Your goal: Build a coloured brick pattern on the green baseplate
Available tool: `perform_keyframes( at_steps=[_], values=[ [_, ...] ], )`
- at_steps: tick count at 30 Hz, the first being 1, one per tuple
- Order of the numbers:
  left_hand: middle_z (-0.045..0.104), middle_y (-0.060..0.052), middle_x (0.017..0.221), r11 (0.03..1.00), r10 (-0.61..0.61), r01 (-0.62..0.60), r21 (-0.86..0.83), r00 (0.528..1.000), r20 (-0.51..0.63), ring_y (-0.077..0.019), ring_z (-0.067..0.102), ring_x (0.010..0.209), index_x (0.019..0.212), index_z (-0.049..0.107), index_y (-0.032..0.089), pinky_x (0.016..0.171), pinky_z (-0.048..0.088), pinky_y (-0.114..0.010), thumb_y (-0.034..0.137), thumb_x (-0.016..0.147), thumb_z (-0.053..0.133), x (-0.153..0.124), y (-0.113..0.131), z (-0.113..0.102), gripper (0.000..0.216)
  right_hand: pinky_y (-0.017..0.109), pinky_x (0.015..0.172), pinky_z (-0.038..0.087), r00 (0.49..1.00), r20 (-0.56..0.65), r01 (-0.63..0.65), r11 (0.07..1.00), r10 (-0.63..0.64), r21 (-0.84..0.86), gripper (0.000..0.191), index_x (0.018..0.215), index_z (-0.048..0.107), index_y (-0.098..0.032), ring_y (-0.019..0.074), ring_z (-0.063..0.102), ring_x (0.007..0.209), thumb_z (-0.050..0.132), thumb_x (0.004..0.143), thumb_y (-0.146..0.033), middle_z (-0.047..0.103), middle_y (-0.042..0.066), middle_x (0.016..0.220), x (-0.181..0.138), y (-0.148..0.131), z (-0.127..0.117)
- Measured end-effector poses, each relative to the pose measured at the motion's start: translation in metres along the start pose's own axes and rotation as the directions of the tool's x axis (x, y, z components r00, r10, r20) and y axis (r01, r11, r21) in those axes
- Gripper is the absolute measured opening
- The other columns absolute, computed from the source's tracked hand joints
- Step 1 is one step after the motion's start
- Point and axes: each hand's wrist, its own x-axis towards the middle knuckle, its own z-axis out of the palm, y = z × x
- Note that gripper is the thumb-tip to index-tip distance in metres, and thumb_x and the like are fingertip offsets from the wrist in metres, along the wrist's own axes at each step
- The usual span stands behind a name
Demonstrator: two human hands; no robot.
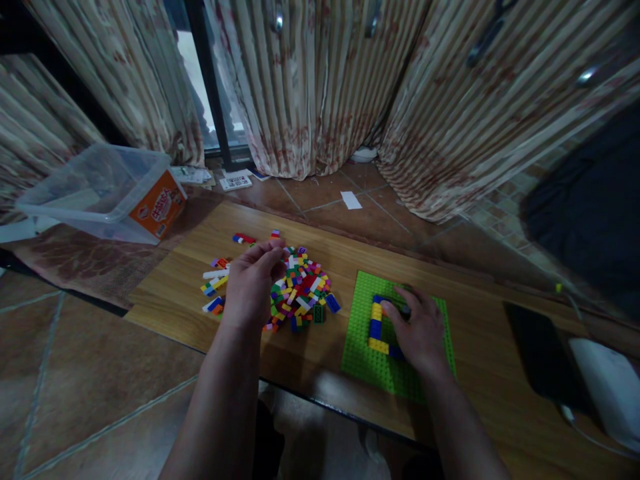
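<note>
My left hand (pixel 253 277) is above the pile of loose toy building bricks (pixel 305 283), its thumb and forefinger pinched together. Whatever lies between those fingertips is too small to make out. On the right, a green baseplate (pixel 357 333) carries a low wall of yellow and blue bricks (pixel 376 323) that turns at its corners. My right hand (pixel 421 327) rests over the right part of this plate, thumb and fingers apart and curved, with the thumb tip at the wall's upper end. Part of the brick outline is hidden beneath that hand.
A clear plastic box (pixel 100 193) with an orange label stands on a cloth beyond the table's left end. To the right lie a black phone-like slab (pixel 545 353) and a white device (pixel 610 387) with a cable. Striped curtains (pixel 310 87) hang behind the wooden table (pixel 170 280).
</note>
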Motion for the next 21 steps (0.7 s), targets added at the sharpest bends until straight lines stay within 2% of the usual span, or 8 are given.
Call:
perform_keyframes(
  at_steps=[8, 10, 12, 14, 15, 18, 20, 21],
  values=[
    [0.064, 0.002, 0.07, 0.999, -0.008, 0.005, 0.044, 0.998, 0.063, -0.0047, 0.051, 0.056, 0.081, 0.071, 0.012, 0.054, 0.039, -0.016, 0.021, 0.058, 0.077, -0.008, -0.008, 0.012, 0.026, 0.059, 0.107, 0.032, 0.998, 0.01, -0.068, 0.997, 0.068, 0.022, 0.051, 0.124, 0.067, -0.024, 0.0361, 0.043, 0.132, 0.053, 0.087, -0.056, 0.051, 0.015, 0.141, -0.002, -0.014, -0.001],
    [0.065, 0.001, 0.071, 0.997, -0.028, 0.023, 0.078, 0.997, 0.072, -0.0054, 0.052, 0.057, 0.083, 0.071, 0.013, 0.056, 0.04, -0.016, 0.021, 0.058, 0.076, -0.012, -0.009, 0.017, 0.027, 0.058, 0.109, 0.031, 0.998, -0.003, -0.065, 0.994, 0.066, 0.091, 0.053, 0.123, 0.067, -0.021, 0.0355, 0.044, 0.132, 0.052, 0.087, -0.057, 0.053, 0.016, 0.14, 0.0, -0.015, -0.004],
    [0.066, 0.001, 0.071, 0.993, -0.047, 0.037, 0.11, 0.995, 0.088, -0.0065, 0.053, 0.058, 0.085, 0.071, 0.013, 0.058, 0.041, -0.017, 0.023, 0.058, 0.075, -0.017, -0.011, 0.023, 0.028, 0.055, 0.109, 0.033, 0.997, -0.021, -0.065, 0.971, 0.071, 0.232, 0.056, 0.122, 0.068, -0.017, 0.0327, 0.05, 0.127, 0.048, 0.089, -0.058, 0.06, 0.017, 0.133, 0.004, -0.011, -0.011],
    [0.066, 0.001, 0.07, 0.989, -0.06, 0.042, 0.142, 0.991, 0.121, -0.0077, 0.054, 0.059, 0.085, 0.071, 0.014, 0.058, 0.042, -0.018, 0.025, 0.06, 0.075, -0.021, -0.016, 0.029, 0.028, 0.05, 0.106, 0.038, 0.988, -0.054, -0.109, 0.904, 0.144, 0.414, 0.057, 0.12, 0.068, -0.015, 0.029, 0.057, 0.119, 0.043, 0.091, -0.056, 0.067, 0.016, 0.124, 0.009, -0.003, -0.021],
    [0.066, 0.001, 0.07, 0.985, -0.063, 0.039, 0.166, 0.988, 0.143, -0.0084, 0.054, 0.06, 0.085, 0.071, 0.014, 0.058, 0.042, -0.019, 0.026, 0.061, 0.075, -0.023, -0.019, 0.032, 0.027, 0.048, 0.104, 0.041, 0.971, -0.077, -0.158, 0.851, 0.225, 0.501, 0.056, 0.118, 0.069, -0.014, 0.0279, 0.06, 0.116, 0.043, 0.091, -0.056, 0.069, 0.016, 0.121, 0.011, 0.002, -0.027],
    [0.067, -0.001, 0.072, 0.949, -0.057, -0.018, 0.315, 0.972, 0.226, -0.0116, 0.058, 0.063, 0.087, 0.072, 0.014, 0.06, 0.044, -0.021, 0.029, 0.067, 0.073, -0.027, -0.032, 0.038, 0.024, 0.044, 0.093, 0.047, 0.875, -0.077, -0.291, 0.647, 0.477, 0.704, 0.049, 0.11, 0.072, -0.016, 0.0266, 0.065, 0.106, 0.052, 0.085, -0.053, 0.072, 0.014, 0.113, 0.016, 0.018, -0.04],
    [0.069, -0.002, 0.075, 0.88, -0.031, -0.126, 0.457, 0.947, 0.32, -0.0142, 0.061, 0.067, 0.088, 0.073, 0.015, 0.063, 0.046, -0.023, 0.028, 0.074, 0.069, -0.031, -0.042, 0.041, 0.02, 0.042, 0.084, 0.05, 0.845, -0.042, -0.322, 0.57, 0.533, 0.756, 0.044, 0.103, 0.073, -0.015, 0.0256, 0.068, 0.096, 0.061, 0.079, -0.05, 0.074, 0.013, 0.104, 0.015, 0.025, -0.045],
    [0.07, -0.002, 0.077, 0.835, -0.014, -0.198, 0.514, 0.925, 0.379, -0.0154, 0.062, 0.07, 0.088, 0.073, 0.016, 0.065, 0.047, -0.024, 0.027, 0.077, 0.066, -0.034, -0.047, 0.042, 0.018, 0.041, 0.081, 0.051, 0.859, -0.033, -0.315, 0.58, 0.511, 0.751, 0.042, 0.1, 0.073, -0.015, 0.025, 0.068, 0.091, 0.065, 0.076, -0.049, 0.074, 0.012, 0.099, 0.014, 0.025, -0.047]
  ],
)
